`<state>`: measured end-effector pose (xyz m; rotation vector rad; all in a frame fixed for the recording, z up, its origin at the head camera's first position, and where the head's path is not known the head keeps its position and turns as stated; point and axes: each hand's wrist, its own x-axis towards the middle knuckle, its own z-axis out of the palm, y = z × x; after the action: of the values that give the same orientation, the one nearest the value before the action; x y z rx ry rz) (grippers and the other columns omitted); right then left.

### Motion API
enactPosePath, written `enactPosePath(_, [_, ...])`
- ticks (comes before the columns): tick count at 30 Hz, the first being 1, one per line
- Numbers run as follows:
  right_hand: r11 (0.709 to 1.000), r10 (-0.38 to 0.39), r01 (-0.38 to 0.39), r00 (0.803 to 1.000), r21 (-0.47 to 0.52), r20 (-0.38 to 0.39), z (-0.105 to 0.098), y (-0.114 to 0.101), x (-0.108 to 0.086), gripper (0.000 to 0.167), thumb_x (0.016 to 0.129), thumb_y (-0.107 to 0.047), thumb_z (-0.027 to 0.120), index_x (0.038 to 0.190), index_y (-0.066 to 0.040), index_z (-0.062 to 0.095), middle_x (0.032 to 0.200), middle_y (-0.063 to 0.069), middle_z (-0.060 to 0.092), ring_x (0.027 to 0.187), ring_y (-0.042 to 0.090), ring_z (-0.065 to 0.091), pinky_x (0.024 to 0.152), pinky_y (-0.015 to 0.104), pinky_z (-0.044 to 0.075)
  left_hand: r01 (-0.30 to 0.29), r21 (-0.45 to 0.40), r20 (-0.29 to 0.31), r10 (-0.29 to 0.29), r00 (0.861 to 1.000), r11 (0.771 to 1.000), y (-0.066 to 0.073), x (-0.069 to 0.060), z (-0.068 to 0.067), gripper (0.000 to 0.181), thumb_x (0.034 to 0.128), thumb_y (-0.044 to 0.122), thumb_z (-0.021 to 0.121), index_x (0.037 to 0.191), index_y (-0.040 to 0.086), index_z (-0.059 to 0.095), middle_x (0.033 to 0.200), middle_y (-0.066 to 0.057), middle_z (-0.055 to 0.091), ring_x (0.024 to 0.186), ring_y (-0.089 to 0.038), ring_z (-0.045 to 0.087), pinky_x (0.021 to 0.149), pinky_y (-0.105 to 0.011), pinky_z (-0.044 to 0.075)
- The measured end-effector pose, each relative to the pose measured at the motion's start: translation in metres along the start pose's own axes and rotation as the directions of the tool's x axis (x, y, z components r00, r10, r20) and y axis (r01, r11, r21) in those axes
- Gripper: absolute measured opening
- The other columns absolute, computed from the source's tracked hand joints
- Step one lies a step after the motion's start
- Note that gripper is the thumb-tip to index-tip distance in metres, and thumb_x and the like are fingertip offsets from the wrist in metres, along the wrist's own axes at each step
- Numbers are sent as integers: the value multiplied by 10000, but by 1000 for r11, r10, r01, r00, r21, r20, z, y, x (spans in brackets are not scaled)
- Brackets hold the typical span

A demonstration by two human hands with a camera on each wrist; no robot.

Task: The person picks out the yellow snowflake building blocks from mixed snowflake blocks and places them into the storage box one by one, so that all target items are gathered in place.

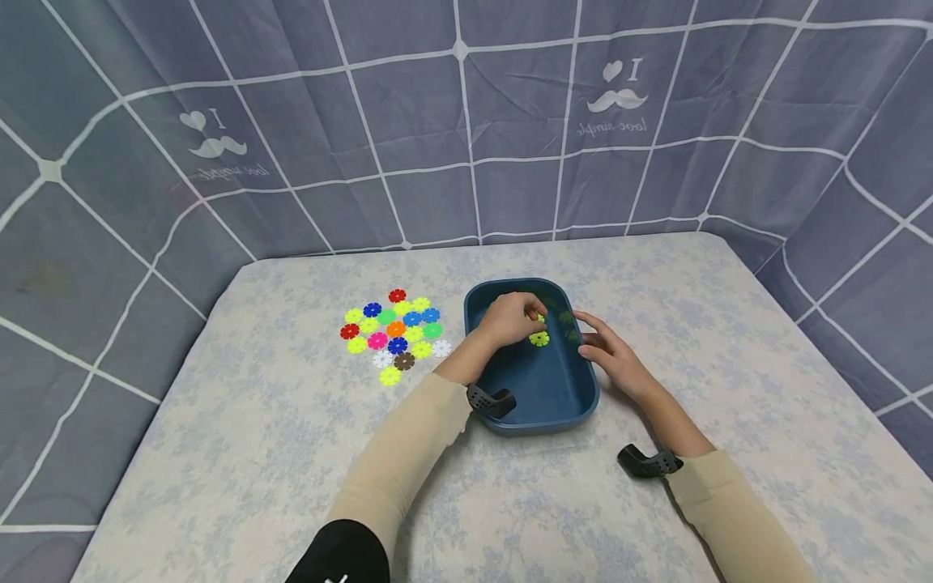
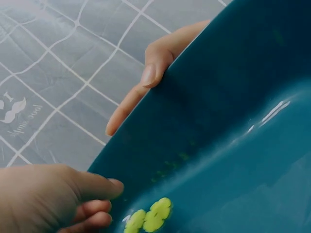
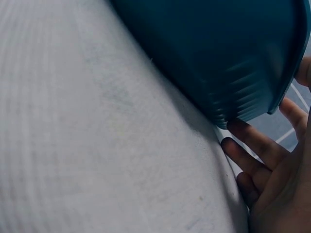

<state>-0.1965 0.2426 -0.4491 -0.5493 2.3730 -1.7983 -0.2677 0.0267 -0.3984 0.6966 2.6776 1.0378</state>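
A dark blue plastic bin [image 1: 535, 397] stands on the table, holding yellow-green flower-shaped discs [image 1: 539, 338] near its right wall. My left hand [image 1: 508, 318] is inside the bin, just above these discs, its fingers loosely bent. In the left wrist view two yellow-green discs [image 2: 157, 214] lie beside the left fingertips, and I see nothing between thumb and fingers. My right hand [image 1: 615, 356] rests against the bin's right side from outside. The right wrist view shows the right fingers [image 3: 257, 143] spread along the outer wall, touching it near the base.
Left of the bin, a loose cluster of flower-shaped discs, among them an orange disc [image 1: 396, 329] and a brown disc [image 1: 404, 361], lies flat on the patterned tabletop [image 1: 240, 453]. Behind the table hangs a grey-blue checked curtain [image 1: 510, 105].
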Motion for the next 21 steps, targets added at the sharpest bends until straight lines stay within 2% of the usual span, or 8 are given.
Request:
enactPosePath(7, [1000, 7, -7, 1000, 0, -5, 1, 1, 1, 571, 1037, -136, 445, 1554, -95, 208, 1440, 305, 390, 1301, 460, 398, 1009, 614, 336, -40, -77, -37, 38, 999, 996, 3, -4, -13, 231, 923, 149, 687, 1131, 47, 684, 977, -44, 633, 852, -179, 593, 740, -301, 476])
enactPosePath(12, [1000, 12, -13, 1000, -6, -11, 0, 0, 0, 572, 1038, -150, 450, 1554, -96, 210, 1437, 307, 392, 1303, 459, 394, 1012, 620, 331, -55, -93, -45, 51, 998, 994, 11, -9, -21, 244, 928, 168, 686, 1143, 54, 679, 981, -36, 629, 859, -170, 585, 743, -291, 469])
enactPosePath(21, [1000, -6, 6, 1000, 11, 4, 0, 3, 0, 570, 1038, -122, 440, 1557, -103, 203, 1422, 296, 419, 1284, 449, 415, 1008, 602, 339, -120, -109, -65, 113, 991, 987, 14, -28, -32, 262, 927, 179, 687, 1144, 33, 679, 961, -38, 628, 819, -170, 582, 715, -279, 467])
